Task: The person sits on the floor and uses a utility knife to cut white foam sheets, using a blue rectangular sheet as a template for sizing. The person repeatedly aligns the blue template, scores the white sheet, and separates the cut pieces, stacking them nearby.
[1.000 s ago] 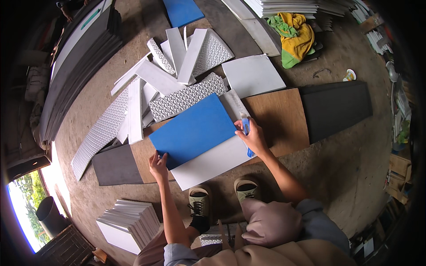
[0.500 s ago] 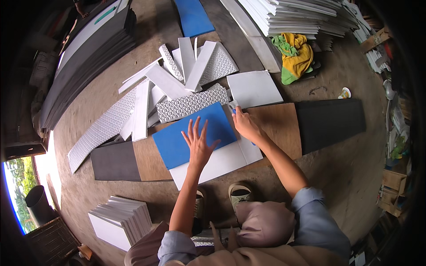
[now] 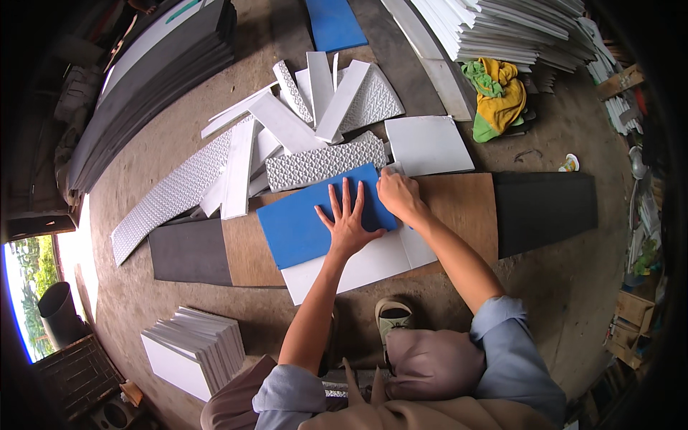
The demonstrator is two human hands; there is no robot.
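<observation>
Blue foam, that's the centre of things: a flat rectangular blue foam sheet (image 3: 315,218) lies on top of a larger white rectangular sheet (image 3: 373,261), and both rest on a brown wooden board (image 3: 459,208) laid on the concrete floor (image 3: 559,287). Left hand (image 3: 349,222) is spread wide, fingers fanned, palm pressed flat on the blue sheet's right half, gripping nothing. Right hand (image 3: 398,195) sits just beside it at the sheet's upper right corner, fingers curled down against the edge; whether it pinches anything there, I cannot tell.

Dark grey rectangular panels flank the board, one (image 3: 190,251) at the left end, one (image 3: 545,211) at the right. Just above the blue sheet lies a grey strip with an embossed diamond pattern (image 3: 326,161), touching its top edge, and behind that a loose heap of white and patterned offcut strips (image 3: 287,122). A plain white square sheet (image 3: 426,143) lies near the right hand. Down at lower left, a neat stack of white sheets (image 3: 193,347). Up top, a second blue sheet (image 3: 333,25), a tall pile of white boards (image 3: 502,29), and a crumpled yellow and green cloth (image 3: 498,93). One sandalled foot (image 3: 393,315) shows below the board.
</observation>
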